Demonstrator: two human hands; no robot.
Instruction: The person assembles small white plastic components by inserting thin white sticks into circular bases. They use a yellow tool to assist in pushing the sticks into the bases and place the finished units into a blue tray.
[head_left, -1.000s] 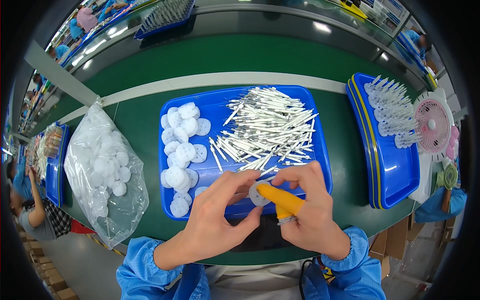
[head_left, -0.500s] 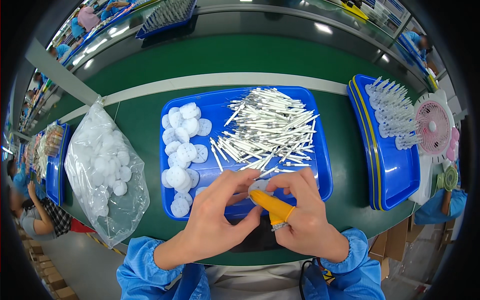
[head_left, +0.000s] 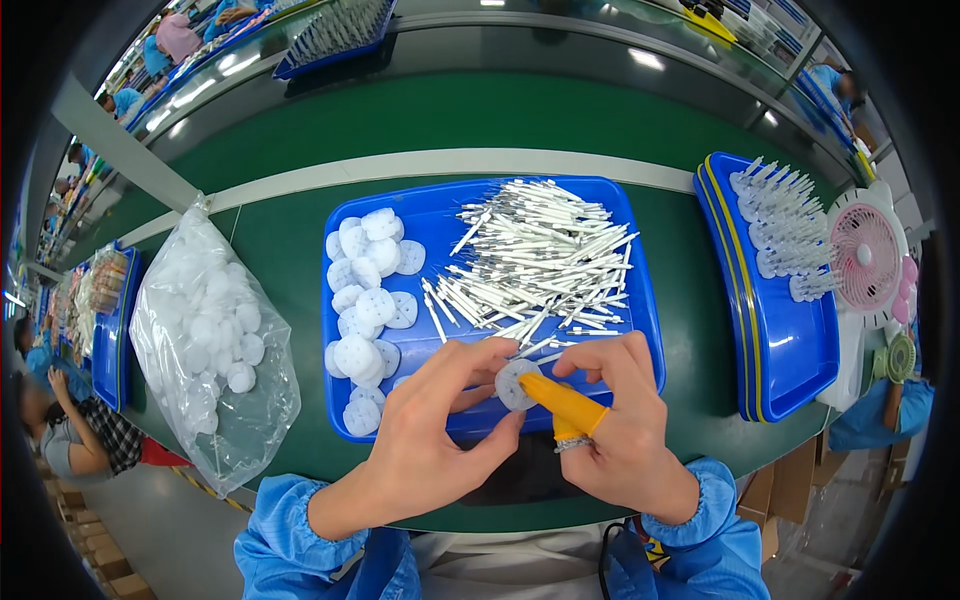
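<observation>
A round white plastic disc with small holes [head_left: 514,385] is tilted up over the near edge of the blue tray [head_left: 652,330]. My left hand [head_left: 440,410] pinches it, fingers behind and thumb at its lower rim. On my right hand [head_left: 622,425], a yellow finger cover rests its tip against the disc's face, while the other fingers curl above with a gap. What lies under those curled fingers is hidden. Similar white discs [head_left: 375,305] are heaped along the tray's left side. Thin white sticks with grey ends [head_left: 540,260] fill its right part in a loose pile.
Left of the tray lies a clear plastic bag [head_left: 215,340] of white discs. At right, stacked blue trays [head_left: 800,355] hold discs with upright sticks [head_left: 785,225], beside a pink fan [head_left: 866,255]. A pale rail [head_left: 440,163] crosses the green bench behind. Other people sit at far left.
The yellow-covered finger has drawn back to the right, so more of the disc's face shows. My right hand has shifted slightly right; the left stays nearly in place.
</observation>
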